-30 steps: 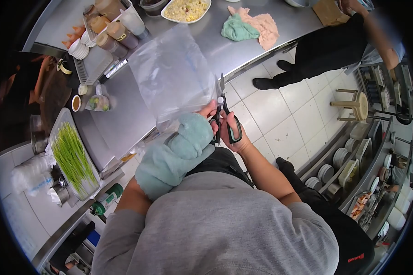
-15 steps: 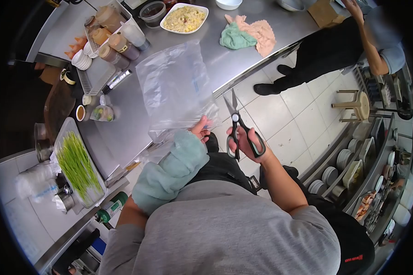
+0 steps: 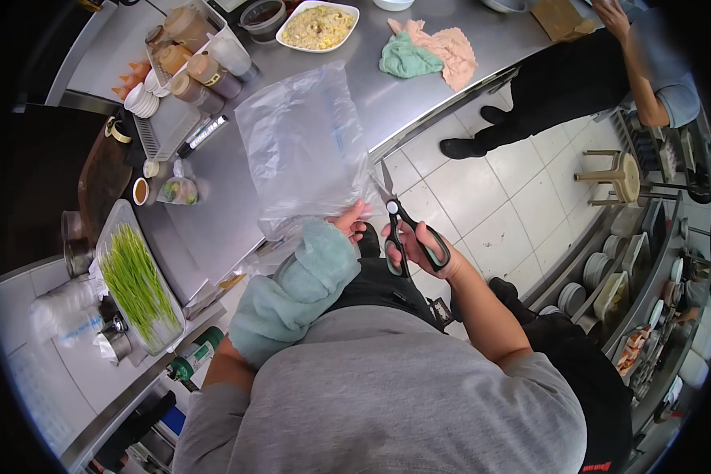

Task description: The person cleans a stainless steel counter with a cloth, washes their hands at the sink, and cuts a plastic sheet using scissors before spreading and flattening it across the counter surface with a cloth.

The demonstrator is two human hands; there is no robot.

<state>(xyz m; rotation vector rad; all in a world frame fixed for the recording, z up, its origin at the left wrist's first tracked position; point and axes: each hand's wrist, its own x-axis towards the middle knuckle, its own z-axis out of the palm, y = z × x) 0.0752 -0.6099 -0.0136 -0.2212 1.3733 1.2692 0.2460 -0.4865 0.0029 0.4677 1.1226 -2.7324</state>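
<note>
Clear plastic bags (image 3: 300, 142) lie over the edge of the steel counter, with their near right corner held in my left hand (image 3: 350, 220). A green towel (image 3: 292, 288) is draped over my left forearm. My right hand (image 3: 419, 245) holds black-handled scissors (image 3: 393, 207) by the loops. The blades are parted and point up toward the right edge of the bags, close to it. Whether they touch the plastic cannot be made out.
On the steel counter (image 3: 213, 189) stand a bowl of fried rice (image 3: 317, 28), green and peach cloths (image 3: 430, 55), sauce bottles (image 3: 201, 71) and a tray of green stalks (image 3: 138, 288). Another person (image 3: 561, 87) stands at upper right, near a stool (image 3: 626, 178).
The scissors first moved right, away from the bags, and their blades parted. Since then they have come back slightly left, their blades closer together. My left hand keeps the bags' corner.
</note>
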